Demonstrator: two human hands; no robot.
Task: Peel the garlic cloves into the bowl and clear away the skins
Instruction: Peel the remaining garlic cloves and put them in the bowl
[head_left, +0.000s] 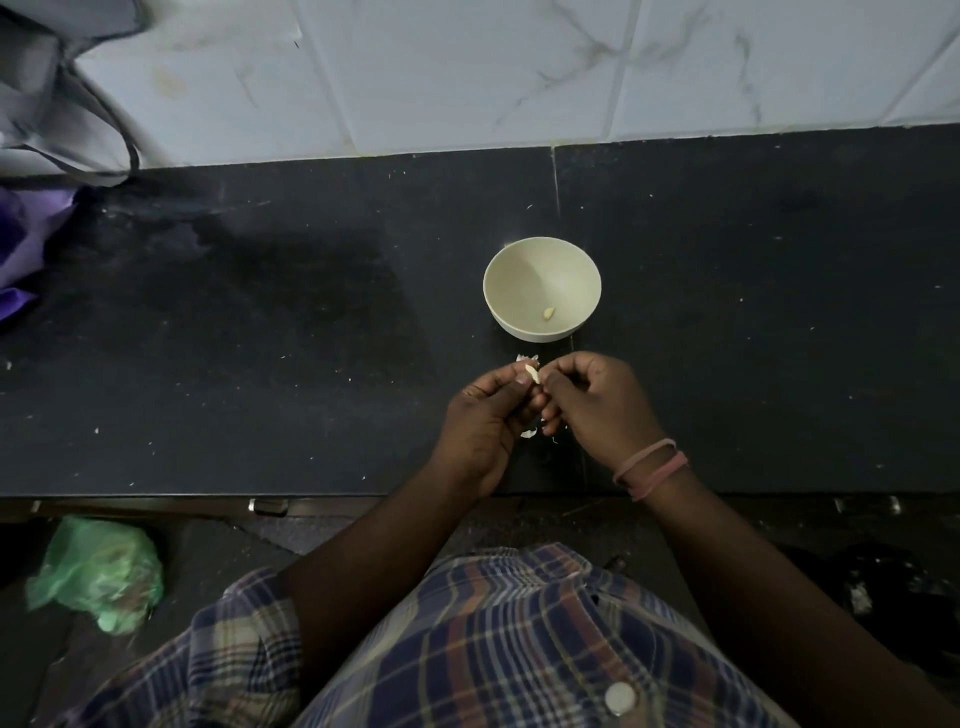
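Garlic clove (531, 372) pinched between left hand (485, 415) and right hand (597, 402), near bowl (540, 260)

I see both hands meeting just at 6 o'clock of the cream bowl (542, 289); my left hand (485, 415) pinches a pale garlic clove (533, 374), my right hand (597, 402) fingertips touching it. One peeled clove (549, 313) lies inside the bowl. Skin scraps (527, 358) dot the dark counter (260, 338).

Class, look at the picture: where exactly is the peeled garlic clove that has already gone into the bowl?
In the head view, the peeled clove lies alone inside the cream bowl, low on its near right side, just beyond the two hands.
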